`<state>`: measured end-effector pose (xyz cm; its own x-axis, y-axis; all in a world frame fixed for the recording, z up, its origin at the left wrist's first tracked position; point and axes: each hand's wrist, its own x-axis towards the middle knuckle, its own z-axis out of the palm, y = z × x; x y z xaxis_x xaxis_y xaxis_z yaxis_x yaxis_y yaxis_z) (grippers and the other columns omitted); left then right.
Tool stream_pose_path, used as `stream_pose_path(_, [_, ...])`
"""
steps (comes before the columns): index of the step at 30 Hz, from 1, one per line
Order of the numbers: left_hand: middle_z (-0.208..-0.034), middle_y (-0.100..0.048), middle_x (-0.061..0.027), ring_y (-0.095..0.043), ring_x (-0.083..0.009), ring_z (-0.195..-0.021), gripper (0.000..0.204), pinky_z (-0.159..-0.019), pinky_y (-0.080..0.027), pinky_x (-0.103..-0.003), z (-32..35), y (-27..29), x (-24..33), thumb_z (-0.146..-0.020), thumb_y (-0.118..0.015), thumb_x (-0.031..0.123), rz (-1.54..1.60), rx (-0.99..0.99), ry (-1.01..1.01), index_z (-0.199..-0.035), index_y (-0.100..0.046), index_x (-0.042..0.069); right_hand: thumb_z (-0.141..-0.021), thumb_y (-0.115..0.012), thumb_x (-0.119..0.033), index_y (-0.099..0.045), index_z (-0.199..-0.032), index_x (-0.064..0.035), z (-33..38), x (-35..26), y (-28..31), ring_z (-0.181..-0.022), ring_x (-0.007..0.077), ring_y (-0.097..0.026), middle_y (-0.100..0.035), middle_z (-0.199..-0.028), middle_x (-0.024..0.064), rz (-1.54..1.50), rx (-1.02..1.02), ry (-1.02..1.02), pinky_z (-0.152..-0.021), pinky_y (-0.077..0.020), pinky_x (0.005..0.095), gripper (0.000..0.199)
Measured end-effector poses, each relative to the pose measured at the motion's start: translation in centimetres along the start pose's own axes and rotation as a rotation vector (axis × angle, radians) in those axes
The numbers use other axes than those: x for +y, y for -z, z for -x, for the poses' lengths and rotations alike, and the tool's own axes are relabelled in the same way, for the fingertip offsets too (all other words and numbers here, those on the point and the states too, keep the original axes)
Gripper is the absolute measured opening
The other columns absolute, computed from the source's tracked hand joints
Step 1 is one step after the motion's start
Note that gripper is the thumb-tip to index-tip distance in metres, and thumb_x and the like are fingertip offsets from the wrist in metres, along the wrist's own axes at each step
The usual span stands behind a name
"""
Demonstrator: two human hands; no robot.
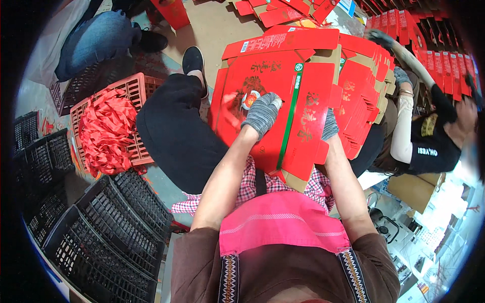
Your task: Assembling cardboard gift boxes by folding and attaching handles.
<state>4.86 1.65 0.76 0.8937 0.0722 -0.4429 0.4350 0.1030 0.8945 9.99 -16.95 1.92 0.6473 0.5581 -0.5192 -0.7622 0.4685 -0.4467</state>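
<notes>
The left hand (262, 113), in a grey knit glove, is pressing flat on the face of a flattened red carton (275, 108) that is resting across the person's lap, and the right hand (329, 126), gloved the same way, is gripping the carton's right edge, its fingers mostly hidden behind the flap. The hands are sitting apart, one on the panel, one on the side. The carton is lying with its long axis running away from the person, top tilted up toward the far side; a green stripe (290, 118) is running down its length beside a small round label. Just beyond it a tall stack of flat red cartons (361, 76) is fanning out to the right. On the left, a pink plastic crate (139, 91) is holding a heap of red ribbon handles (106, 131), and black crates (113, 222) are standing nearer. Another person's gloved hand (379, 36) is reaching over the stack at the far right. Brown cardboard sheets (214, 25) are covering the floor behind.
</notes>
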Motion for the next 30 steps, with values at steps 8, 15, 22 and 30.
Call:
stream_pose_path(8, [-0.076,-0.061,-0.0109,-0.058,-0.0267,-0.072,0.015,-0.068,-0.044,-0.035,-0.2,-0.3,0.4,-0.079,-0.053,0.019,-0.338,0.209,-0.22,-0.078,-0.061,0.007,-0.088,-0.041,-0.037,-0.046,-0.112,-0.0072,0.1,0.2,0.5,-0.09,0.0201,-0.053,-0.054,-0.103,0.007,-0.048,-0.234,-0.026,-0.077,-0.0469,0.0322,0.039])
stream_pose_path(15, [-0.077,-0.061,-0.0131,-0.059,-0.0259,-0.073,0.015,-0.069,-0.045,-0.031,-1.2,-0.9,-1.5,-0.08,-0.054,0.017,-0.261,0.237,-0.271,-0.079,-0.06,0.003,-0.091,-0.036,-0.026,-0.041,-0.118,-0.0068,-0.1,1.2,1.9,-0.097,0.0203,-0.051,-0.05,-0.11,0.0079,0.024,-0.36,0.073,-0.083,-0.0444,0.032,0.034])
stream_pose_path(22, [-0.077,-0.059,-0.0149,-0.056,-0.0273,-0.074,0.016,-0.067,-0.044,-0.033,-2.5,-1.4,-3.0,-0.083,-0.05,0.015,-0.07,0.228,-0.232,-0.082,-0.057,0.0,-0.091,-0.037,-0.024,-0.04,-0.12,-0.0081,0.1,1.8,3.3,-0.097,0.0194,-0.052,-0.049,-0.112,0.0077,-0.033,-0.2,0.082,-0.083,-0.0446,0.0311,0.033])
stream_pose_path(30, [-0.085,-0.058,-0.0203,-0.054,-0.0359,-0.083,0.023,-0.071,-0.044,-0.039,-4.1,-1.0,-1.3,-0.084,-0.046,0.021,-0.141,0.159,-0.214,-0.086,-0.057,0.001,-0.089,-0.041,-0.026,-0.045,-0.113,-0.0041,-0.3,0.1,11.7,-0.087,0.0225,-0.057,-0.055,-0.101,0.0122,0.197,0.17,0.184,-0.073,-0.0497,0.0322,0.033])
